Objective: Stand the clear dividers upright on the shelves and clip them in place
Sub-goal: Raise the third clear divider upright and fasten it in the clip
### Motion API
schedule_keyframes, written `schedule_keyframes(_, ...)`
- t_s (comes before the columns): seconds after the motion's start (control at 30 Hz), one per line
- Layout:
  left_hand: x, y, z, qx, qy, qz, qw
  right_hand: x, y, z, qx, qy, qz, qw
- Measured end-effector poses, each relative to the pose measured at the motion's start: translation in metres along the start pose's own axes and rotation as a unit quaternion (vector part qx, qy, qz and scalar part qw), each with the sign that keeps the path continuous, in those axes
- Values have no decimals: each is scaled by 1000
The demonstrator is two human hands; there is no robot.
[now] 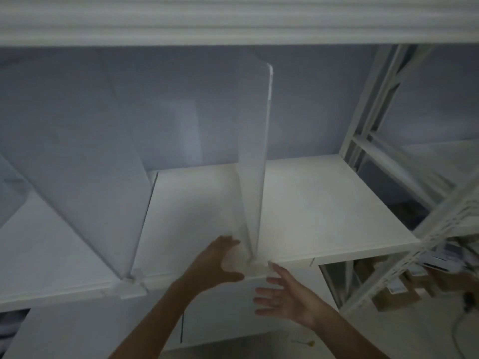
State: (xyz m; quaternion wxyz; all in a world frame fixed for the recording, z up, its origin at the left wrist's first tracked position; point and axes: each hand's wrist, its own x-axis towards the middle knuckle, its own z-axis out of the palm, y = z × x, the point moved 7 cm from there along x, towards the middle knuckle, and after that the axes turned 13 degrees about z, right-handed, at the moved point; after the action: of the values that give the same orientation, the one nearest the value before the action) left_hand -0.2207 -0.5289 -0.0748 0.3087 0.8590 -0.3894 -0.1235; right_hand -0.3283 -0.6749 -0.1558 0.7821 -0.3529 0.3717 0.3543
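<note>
On the far left of the white flat shelf board [311, 203], part of a clear plastic panel [10, 187] shows, cut off by the frame edge. Next along, a second clear plastic divider sheet [85, 161] stands on the board, leaning to the left as seen from here; its foot sits in a white clip [132, 281] at the shelf's front lip. Dim light, picture soft.

Centre: a tall clear divider with a rounded top corner [255, 156] stands upright, edge-on, base at the front edge of the board. Left hand [215, 263] at its foot on the left side, fingers and thumb curved wide in a C, thumb below the shelf lip; whether the fingertips touch the sheet, cannot tell. Right hand [282, 296] just below and right of the base, palm up, fingers spread, holding nothing.

Right: white metal rack uprights [368, 125] with cross braces. Lower right, brown cardboard boxes [396, 296] behind the frame.
</note>
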Motion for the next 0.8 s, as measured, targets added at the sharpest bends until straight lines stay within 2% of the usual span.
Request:
schedule_keyframes(0.07, -1, -5, 11, 47, 9, 19, 999, 16, 0, 13, 81, -27, 1, 996)
schedule_keyframes(0.2, 4, -6, 14, 77, 73, 49, 993, 29, 1, 41, 136, -74, -35, 987)
schedule_keyframes(0.33, 6, -1, 10, 47, 97, 16, 994, 31, -3, 48, 160, -65, -59, 983)
schedule_keyframes(0.47, 12, 2, 11, 51, 102, 20, 993, 36, -6, 44, 203, -29, -65, 977)
schedule_keyframes(0.7, 11, -5, 12, 60, 140, 18, 988, 37, -9, 40, 225, -20, -27, 974)
schedule_keyframes(0.8, 14, 1, 11, 89, 123, 15, 988, 34, -8, 40, 247, -14, -1, 969)
